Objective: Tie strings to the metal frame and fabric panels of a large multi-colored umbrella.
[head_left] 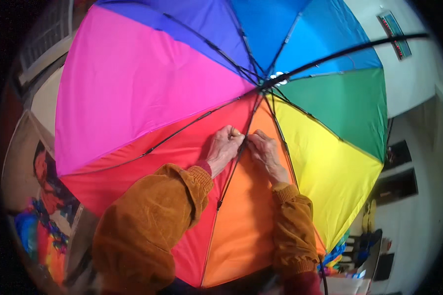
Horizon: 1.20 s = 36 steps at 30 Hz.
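Observation:
An open rainbow-coloured umbrella [128,98] spreads before me with its inner side facing me. Its black shaft [344,52] runs from the hub toward the upper right. Along the seam of the red and orange panels lies a thin black rib [227,186]. My left hand [223,147] is closed in a pinch at this rib, on the red side. From the orange side, my right hand [266,151] meets it, thumb and fingers also pinched together. The fingertips nearly touch at the rib, below the hub. Whatever small thing they pinch there is hidden.
Other black ribs [202,116] fan out from the hub. Multicoloured folded cloth [39,236] lies at the lower left, beside a brown carton [22,152]. At the lower right, behind the canopy, more colourful cloth [335,255] sits near a table edge.

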Motion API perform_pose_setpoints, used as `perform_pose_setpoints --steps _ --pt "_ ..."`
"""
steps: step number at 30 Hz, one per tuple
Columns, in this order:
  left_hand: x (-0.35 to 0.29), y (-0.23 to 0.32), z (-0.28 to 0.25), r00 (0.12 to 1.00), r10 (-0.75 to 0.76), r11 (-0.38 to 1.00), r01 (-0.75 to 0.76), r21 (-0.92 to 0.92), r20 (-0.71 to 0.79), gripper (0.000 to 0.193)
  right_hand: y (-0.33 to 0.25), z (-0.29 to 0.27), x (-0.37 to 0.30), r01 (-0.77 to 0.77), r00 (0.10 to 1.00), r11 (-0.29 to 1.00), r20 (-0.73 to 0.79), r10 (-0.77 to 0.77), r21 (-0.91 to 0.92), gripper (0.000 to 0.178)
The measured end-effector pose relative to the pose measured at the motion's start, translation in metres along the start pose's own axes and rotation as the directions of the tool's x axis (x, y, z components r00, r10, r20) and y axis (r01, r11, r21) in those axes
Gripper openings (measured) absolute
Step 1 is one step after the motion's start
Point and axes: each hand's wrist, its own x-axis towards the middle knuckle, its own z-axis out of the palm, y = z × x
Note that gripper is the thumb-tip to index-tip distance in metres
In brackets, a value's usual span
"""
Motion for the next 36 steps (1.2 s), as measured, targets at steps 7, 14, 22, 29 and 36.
perform_pose_setpoints --steps 7,14,22,29,36 --pt "0.009 0.008 0.012 0.987 -0.148 0.989 0.147 0.03 0.061 0.013 0.023 -0.013 -0.042 -0.132 0.958 0.982 -0.273 0.091 -0.133 0.006" --pt "0.004 0.007 0.014 0.96 -0.195 0.976 0.17 0.134 0.2 0.014 -0.029 0.016 -0.015 0.042 0.483 0.419 -0.386 0.786 0.907 0.008" --pt "-0.007 0.003 0.024 0.993 -0.035 0.992 0.02 0.127 0.117 0.007 -0.082 -0.043 -0.017 0.354 0.538 -0.083 -0.131 0.833 0.932 0.009" --pt "0.052 -0.058 -0.021 0.943 0.224 0.946 -0.271 0.178 0.246 0.03 -0.082 -0.05 0.004 0.355 0.385 0.346 -0.473 0.792 0.869 0.011" --pt "0.033 -0.059 -0.025 0.863 0.217 0.888 -0.369 0.276 0.457 0.035 -0.08 -0.07 -0.002 0.171 0.183 0.678 -0.699 0.691 0.715 0.012"
